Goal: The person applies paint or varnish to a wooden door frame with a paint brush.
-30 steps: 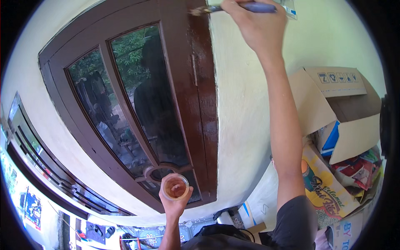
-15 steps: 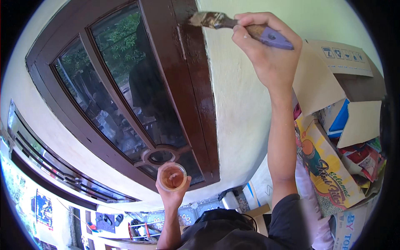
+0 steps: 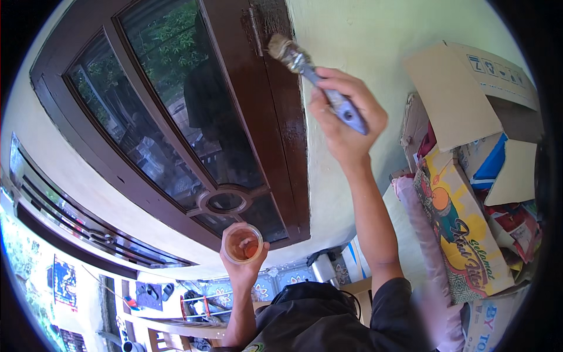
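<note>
Pale wall (image 3: 343,193) here, and the brown frame (image 3: 282,100) looks kinda shiny, so seems partly done, can't tell what remains, while our right hand (image 3: 352,120) grips the brush (image 3: 299,61) over it and our left hand (image 3: 242,273) holds a cup (image 3: 243,243).

I see pale wall (image 3: 337,182), light green up high. Blue-grey floor tiles (image 3: 299,274) with flower shapes down low. Brown window (image 3: 67,218) with dark bars far left. Bright daylight at left edge. Dark mat (image 3: 143,300) with slippers (image 3: 168,291) low on left. On right, open cardboard box (image 3: 454,102) near yellow box (image 3: 463,234).
</note>
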`<state>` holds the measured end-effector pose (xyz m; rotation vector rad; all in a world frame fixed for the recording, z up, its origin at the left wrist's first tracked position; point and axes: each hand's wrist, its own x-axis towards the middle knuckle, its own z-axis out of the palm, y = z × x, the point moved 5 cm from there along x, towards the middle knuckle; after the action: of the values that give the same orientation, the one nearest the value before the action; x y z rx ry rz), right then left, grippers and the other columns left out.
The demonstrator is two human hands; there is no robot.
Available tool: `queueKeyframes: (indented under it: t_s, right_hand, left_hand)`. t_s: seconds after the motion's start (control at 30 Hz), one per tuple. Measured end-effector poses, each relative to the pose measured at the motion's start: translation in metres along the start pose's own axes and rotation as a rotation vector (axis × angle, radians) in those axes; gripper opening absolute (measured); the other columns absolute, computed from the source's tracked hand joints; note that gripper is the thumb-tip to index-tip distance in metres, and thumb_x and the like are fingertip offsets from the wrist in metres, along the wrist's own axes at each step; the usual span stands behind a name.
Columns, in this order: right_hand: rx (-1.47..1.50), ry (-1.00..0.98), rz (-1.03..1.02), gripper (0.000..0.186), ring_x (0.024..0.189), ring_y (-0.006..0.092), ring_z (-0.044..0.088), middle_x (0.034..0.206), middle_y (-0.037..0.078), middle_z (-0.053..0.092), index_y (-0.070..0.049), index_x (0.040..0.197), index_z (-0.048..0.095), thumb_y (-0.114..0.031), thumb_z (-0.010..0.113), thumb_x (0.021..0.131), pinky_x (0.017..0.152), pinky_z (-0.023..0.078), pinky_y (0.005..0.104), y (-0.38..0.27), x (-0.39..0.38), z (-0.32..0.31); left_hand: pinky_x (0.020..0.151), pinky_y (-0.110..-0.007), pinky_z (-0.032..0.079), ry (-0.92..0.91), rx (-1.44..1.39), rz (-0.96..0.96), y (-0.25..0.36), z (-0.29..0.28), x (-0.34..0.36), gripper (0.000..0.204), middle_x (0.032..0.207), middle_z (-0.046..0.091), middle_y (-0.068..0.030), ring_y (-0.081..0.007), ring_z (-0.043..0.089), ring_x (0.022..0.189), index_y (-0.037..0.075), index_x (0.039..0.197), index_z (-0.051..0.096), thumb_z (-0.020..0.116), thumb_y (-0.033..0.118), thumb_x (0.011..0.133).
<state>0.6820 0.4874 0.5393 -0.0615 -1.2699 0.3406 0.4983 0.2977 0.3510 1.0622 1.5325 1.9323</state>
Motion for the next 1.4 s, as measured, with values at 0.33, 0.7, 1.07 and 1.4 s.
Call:
queueKeyframes:
  t_s: [0.33,0.7,1.07,1.4]
  right_hand:
    - [-0.240,-0.066,-0.115,0.022,0.074,0.0144,0.069,0.093,0.014,0.071,0.000,0.086,0.069,0.007,0.076,0.066,0.064,0.053,0.0233,-0.010,-0.032,-0.017]
    - [-0.225,-0.255,-0.056,0.020,0.068,0.0123,0.067,0.095,0.011,0.070,-0.001,0.085,0.070,0.006,0.074,0.068,0.060,0.052,0.0238,-0.003,-0.023,-0.018]
    - [-0.192,-0.068,-0.409,0.022,0.069,0.0134,0.069,0.097,0.011,0.071,-0.003,0.087,0.072,0.006,0.075,0.068,0.061,0.053,0.0219,-0.003,0.044,0.000]
    - [-0.240,-0.209,-0.275,0.019,0.073,0.0120,0.066,0.091,0.014,0.070,0.000,0.084,0.069,0.009,0.072,0.067,0.062,0.052,0.0219,0.008,0.026,-0.002]
  left_hand:
    - [0.053,-0.021,0.048,0.019,0.083,0.083,-0.009,-0.016,0.001,0.047,0.096,0.061,-0.0057,-0.0105,0.059,0.071,0.004,0.117,0.053,0.074,-0.001,0.075]
    - [0.064,-0.022,0.050,-0.054,0.135,0.171,-0.003,0.014,0.004,0.047,0.095,0.062,-0.0052,-0.0101,0.060,0.076,0.005,0.116,0.054,0.075,-0.004,0.075]
    - [0.079,-0.026,0.051,-0.036,0.089,0.128,0.005,0.023,0.008,0.050,0.098,0.062,-0.0053,-0.0119,0.060,0.084,0.006,0.117,0.055,0.077,-0.003,0.073]
    - [0.087,-0.030,0.053,0.009,0.040,0.028,-0.003,0.018,0.012,0.054,0.106,0.060,-0.0069,-0.0156,0.062,0.093,0.004,0.114,0.056,0.081,0.004,0.067]
